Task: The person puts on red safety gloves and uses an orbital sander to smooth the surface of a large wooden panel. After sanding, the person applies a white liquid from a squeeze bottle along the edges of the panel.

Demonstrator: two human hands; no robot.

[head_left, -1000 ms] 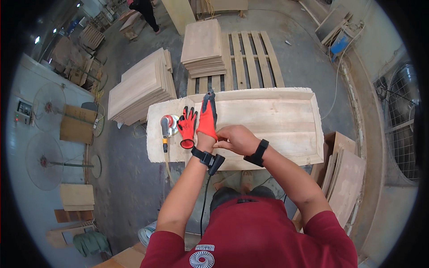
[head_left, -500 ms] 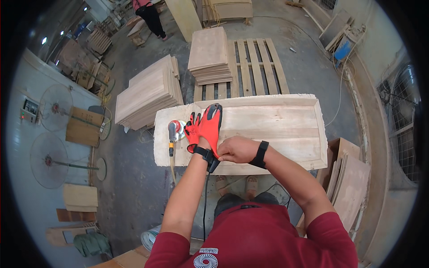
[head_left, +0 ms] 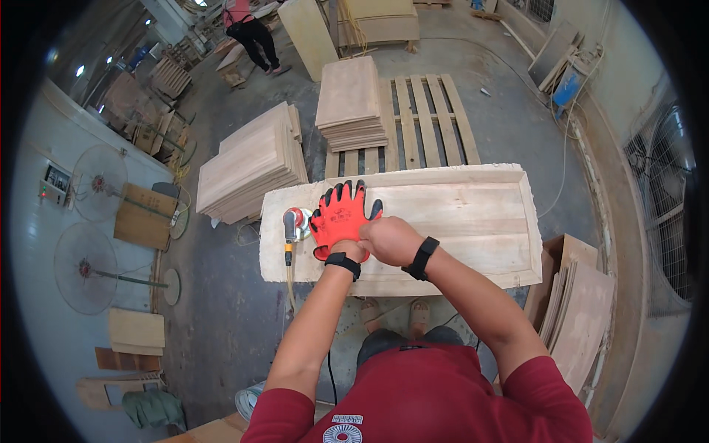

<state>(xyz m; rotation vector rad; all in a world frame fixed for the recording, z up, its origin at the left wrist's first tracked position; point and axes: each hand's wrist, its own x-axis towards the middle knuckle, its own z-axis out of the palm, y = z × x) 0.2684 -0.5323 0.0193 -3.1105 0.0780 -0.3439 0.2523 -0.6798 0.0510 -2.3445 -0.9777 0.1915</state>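
My left hand (head_left: 343, 216) wears a red work glove with black fingertips. Its fingers are spread above a pale wooden workbench (head_left: 473, 244) with raised edges. Bare and closed, my right hand (head_left: 390, 240) grips the thumb-side cuff of that glove, close to the left wrist. A bit of red glove fabric (head_left: 320, 252) sticks out beside the left wrist; whether it is a second glove underneath cannot be made out. Just left of the gloved hand, a handheld sander (head_left: 289, 225) with a red top and a hose rests on the bench.
Beyond the bench, wooden panels are stacked on a slatted pallet (head_left: 436, 125), with another panel stack (head_left: 247, 166) to its left. Panels (head_left: 580, 310) lean in a box at right. Fans (head_left: 85, 258) line the left wall. A person (head_left: 252, 37) stands far back.
My left hand has turned from edge-on to show the back of the glove, its fingers spreading apart. The right hand has shifted slightly up and right, still at the cuff.
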